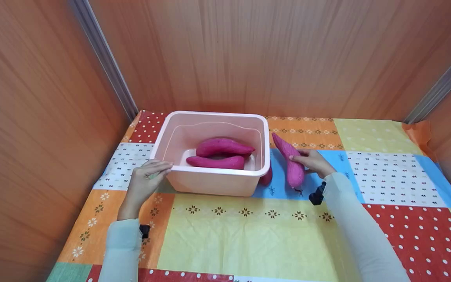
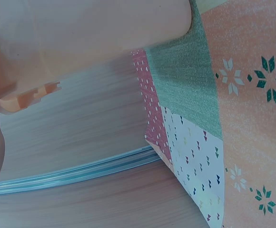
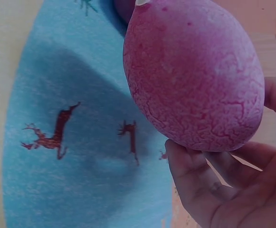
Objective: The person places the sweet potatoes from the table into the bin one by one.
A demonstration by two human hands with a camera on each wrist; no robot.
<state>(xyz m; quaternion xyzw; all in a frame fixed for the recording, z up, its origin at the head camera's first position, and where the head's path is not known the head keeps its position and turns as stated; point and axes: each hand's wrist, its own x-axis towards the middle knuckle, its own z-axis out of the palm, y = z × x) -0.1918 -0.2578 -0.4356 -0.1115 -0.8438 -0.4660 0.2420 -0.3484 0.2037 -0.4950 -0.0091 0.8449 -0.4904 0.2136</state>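
My right hand (image 1: 316, 161) grips a long magenta sweet potato (image 1: 294, 169) just right of the pink plastic tub (image 1: 213, 184). In the right wrist view the sweet potato's blunt, veined end (image 3: 195, 80) faces the camera, with fingers (image 3: 185, 175) beneath it and its shadow on the cloth. My left hand (image 1: 147, 176) holds the tub's rim at the near left corner. Inside the tub lie two sweet potatoes, a far one (image 1: 223, 146) and a near one (image 1: 217, 162), the latter partly hidden by the front rim. Another sweet potato (image 1: 266, 177) shows beside the tub's right wall, mostly hidden by it.
A patchwork-print cloth (image 1: 233, 235) covers the table. Wood-grain panels (image 1: 249, 58) rise behind and at both sides, joined by metal corner strips (image 1: 106, 55). The cloth's far right corner (image 1: 419, 135) is bunched against the panel.
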